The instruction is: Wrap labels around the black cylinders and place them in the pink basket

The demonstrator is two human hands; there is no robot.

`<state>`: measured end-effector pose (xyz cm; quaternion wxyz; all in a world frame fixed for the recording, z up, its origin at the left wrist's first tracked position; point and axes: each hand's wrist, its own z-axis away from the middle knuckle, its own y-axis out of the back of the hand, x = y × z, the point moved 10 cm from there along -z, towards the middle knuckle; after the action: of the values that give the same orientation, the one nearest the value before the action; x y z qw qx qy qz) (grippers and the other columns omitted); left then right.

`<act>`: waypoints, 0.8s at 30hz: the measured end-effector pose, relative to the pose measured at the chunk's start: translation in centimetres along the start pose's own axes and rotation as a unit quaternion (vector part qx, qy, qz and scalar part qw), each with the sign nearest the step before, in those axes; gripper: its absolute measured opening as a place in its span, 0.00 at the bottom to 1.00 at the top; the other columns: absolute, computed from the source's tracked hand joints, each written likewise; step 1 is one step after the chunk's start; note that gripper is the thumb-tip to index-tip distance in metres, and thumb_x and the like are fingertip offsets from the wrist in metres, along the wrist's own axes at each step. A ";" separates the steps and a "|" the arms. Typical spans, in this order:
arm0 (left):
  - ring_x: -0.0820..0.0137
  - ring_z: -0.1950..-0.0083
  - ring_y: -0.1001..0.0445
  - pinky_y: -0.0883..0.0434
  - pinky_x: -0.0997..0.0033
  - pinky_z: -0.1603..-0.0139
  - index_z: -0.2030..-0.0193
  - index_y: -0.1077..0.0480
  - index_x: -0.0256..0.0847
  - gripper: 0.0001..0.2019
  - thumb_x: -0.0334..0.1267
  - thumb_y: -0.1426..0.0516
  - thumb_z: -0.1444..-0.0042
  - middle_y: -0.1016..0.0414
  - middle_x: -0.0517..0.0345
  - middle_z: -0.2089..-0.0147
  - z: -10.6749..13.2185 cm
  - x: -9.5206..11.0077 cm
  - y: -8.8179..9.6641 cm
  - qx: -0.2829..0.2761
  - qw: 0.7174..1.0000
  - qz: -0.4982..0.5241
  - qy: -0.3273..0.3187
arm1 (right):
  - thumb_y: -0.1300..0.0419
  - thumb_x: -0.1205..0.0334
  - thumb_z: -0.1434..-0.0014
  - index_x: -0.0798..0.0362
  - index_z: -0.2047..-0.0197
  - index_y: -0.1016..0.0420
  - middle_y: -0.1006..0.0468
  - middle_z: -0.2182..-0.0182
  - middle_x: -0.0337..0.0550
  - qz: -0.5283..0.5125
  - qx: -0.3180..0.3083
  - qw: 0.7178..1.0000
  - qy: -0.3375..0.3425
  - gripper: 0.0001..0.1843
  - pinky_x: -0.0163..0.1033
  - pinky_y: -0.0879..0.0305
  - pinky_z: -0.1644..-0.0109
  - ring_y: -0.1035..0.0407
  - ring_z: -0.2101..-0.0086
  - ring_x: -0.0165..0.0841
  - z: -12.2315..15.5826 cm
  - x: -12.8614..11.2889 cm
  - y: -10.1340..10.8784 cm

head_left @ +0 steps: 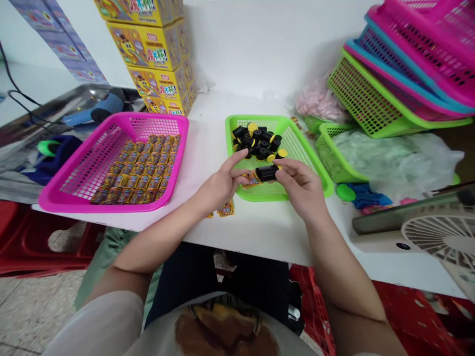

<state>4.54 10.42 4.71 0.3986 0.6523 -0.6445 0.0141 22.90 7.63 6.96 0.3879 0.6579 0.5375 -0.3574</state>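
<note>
Between my hands, over the near rim of a green basket [280, 195], is a small black cylinder [266, 173] with a yellow end. My right hand [302, 188] pinches it by that yellow end. A printed yellow-orange sleeve [251, 179] is held in the fingers of my left hand [221, 187], its opening against the cylinder's left end; how far it overlaps I cannot tell. My left index finger points out over the basket, where several black cylinders with yellow caps [263, 143] lie heaped. Below my left hand, a small stack of flat printed sleeves [225, 208] lies on the white table [252, 227].
At left, a pink basket [181, 163] holds rows of sleeved cylinders [139, 170]. Yellow boxes [156, 49] are stacked behind it. Stacked coloured baskets [404, 64], a green basket with clear plastic bags [389, 155] and a fan [441, 237] stand at right.
</note>
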 end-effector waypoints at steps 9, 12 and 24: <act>0.63 0.49 0.11 0.22 0.46 0.30 0.21 0.55 0.51 0.35 0.53 0.43 0.26 0.16 0.51 0.48 -0.3 0.3 1.0 0.003 0.994 0.071 0.079 | 0.27 0.47 0.38 0.42 0.51 0.13 0.16 0.60 0.42 0.059 -0.056 0.995 0.058 0.14 0.41 0.18 0.58 0.23 0.64 0.32 0.2 -1.8 -0.7; 0.61 0.47 0.12 0.16 0.56 0.39 0.22 0.52 0.51 0.40 0.54 0.36 0.32 0.16 0.49 0.47 -0.3 0.8 0.7 -0.024 0.988 0.124 0.092 | 0.27 0.51 0.38 0.43 0.51 0.13 0.16 0.54 0.44 0.069 -0.074 0.992 0.075 0.14 0.40 0.17 0.56 0.21 0.60 0.32 0.5 -2.2 -1.2; 0.66 0.44 0.13 0.15 0.65 0.45 0.28 0.51 0.53 0.36 0.46 0.33 0.33 0.26 0.45 0.33 0.3 2.5 1.6 0.075 0.994 0.074 -0.024 | 0.23 0.45 0.43 0.43 0.48 0.22 0.16 0.57 0.39 -0.036 -0.048 0.998 0.025 0.25 0.43 0.15 0.46 0.18 0.53 0.33 1.2 -0.8 -2.7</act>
<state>3.42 8.41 6.67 0.3312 0.6308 -0.6975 0.0764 20.02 6.55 6.79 0.3923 0.6275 0.5871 -0.3279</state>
